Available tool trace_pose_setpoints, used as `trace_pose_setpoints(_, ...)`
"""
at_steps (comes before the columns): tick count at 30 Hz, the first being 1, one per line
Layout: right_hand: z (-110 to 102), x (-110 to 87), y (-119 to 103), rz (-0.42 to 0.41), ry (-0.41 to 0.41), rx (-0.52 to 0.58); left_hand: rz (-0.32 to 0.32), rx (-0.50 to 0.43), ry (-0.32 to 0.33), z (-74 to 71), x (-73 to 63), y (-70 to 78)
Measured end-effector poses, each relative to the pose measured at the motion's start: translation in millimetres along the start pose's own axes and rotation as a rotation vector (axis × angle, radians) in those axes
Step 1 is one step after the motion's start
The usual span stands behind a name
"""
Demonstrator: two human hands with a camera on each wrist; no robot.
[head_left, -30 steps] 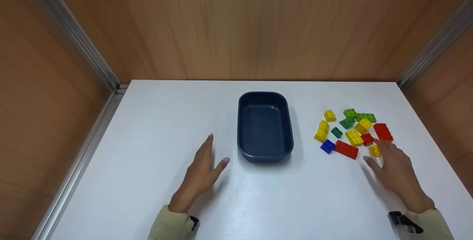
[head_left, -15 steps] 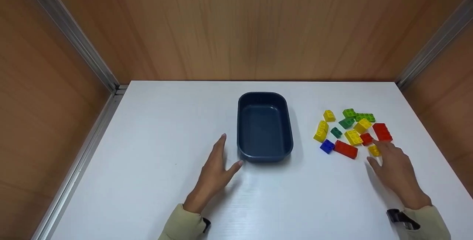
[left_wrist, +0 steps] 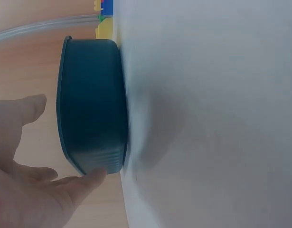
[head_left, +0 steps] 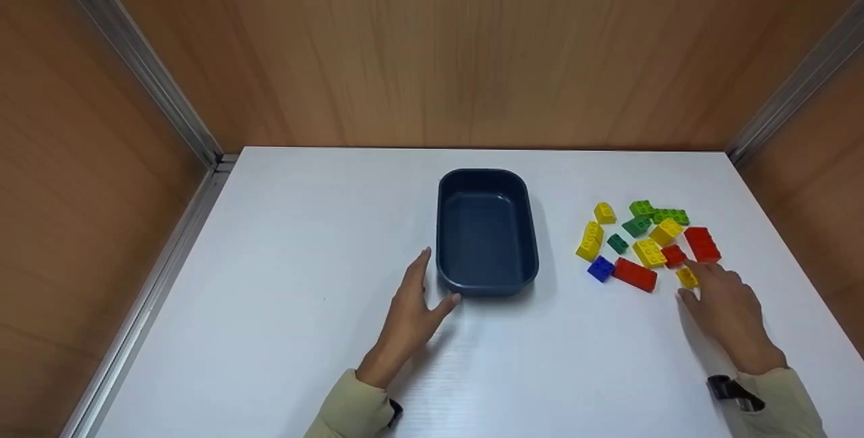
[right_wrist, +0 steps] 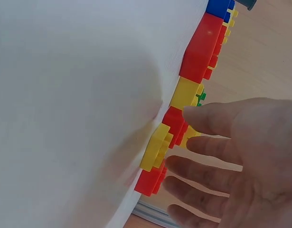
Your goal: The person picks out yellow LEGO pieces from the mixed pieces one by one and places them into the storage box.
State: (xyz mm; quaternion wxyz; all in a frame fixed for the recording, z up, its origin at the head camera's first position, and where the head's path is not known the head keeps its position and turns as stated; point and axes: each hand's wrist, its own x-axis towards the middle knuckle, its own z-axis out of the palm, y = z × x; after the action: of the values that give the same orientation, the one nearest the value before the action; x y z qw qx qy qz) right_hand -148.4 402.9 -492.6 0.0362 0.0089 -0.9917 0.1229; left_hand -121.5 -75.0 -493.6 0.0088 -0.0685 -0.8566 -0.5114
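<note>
A dark blue rectangular container (head_left: 487, 288) stands upright on the white table with nothing inside. My left hand (head_left: 408, 320) is at its near left corner, thumb and fingers spread. In the left wrist view one fingertip overlaps the container's wall (left_wrist: 91, 104); whether they touch I cannot tell. My right hand (head_left: 729, 313) hovers at the near right side of the toy bricks, fingers apart and holding nothing. Closest to it are a small yellow brick (head_left: 687, 277) and a small red brick (head_left: 673, 256). The right wrist view shows its fingers (right_wrist: 202, 173) beside the yellow brick (right_wrist: 154, 147).
Several more bricks lie loosely grouped, among them a long red brick (head_left: 634, 275), a blue brick (head_left: 600, 268), a dark green brick (head_left: 617, 243) and another red brick (head_left: 703, 244). Wooden panels (head_left: 472, 53) enclose the table (head_left: 283, 235) at the back and sides.
My left hand has moved right, from apart on the left up to the container's near left corner. My right hand has barely shifted, its thumb coming slightly closer to the small yellow brick.
</note>
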Motion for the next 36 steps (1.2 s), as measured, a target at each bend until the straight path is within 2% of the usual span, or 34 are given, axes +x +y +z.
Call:
trace_pose_setpoints(3, -1, 1.3, 0, 0.009, -0.024, -0.002, -0.008, -0.023, -0.001, 2.7, 0.6, 1.0)
trace_pose_setpoints(10, -2, 4.5, 2, 0.016, -0.023, -0.006, -0.017, -0.077, -0.001, 8.3, 3.3, 2.0)
trace_pose_setpoints(19, -3, 9.6, 2, 0.032, -0.082, -0.006, -0.019, -0.164, 0.009, 13.6, 7.5, 1.7)
trace_pose_setpoints(27, -5, 14.1, 2, 0.035, -0.090, -0.006, 0.011, -0.158, 0.019, 17.1, 11.1, 0.4)
trace_pose_setpoints(36, -6, 17.3, 2, 0.057, -0.090, 0.001, 0.008, -0.144, 0.057, 20.0, 14.0, 0.8)
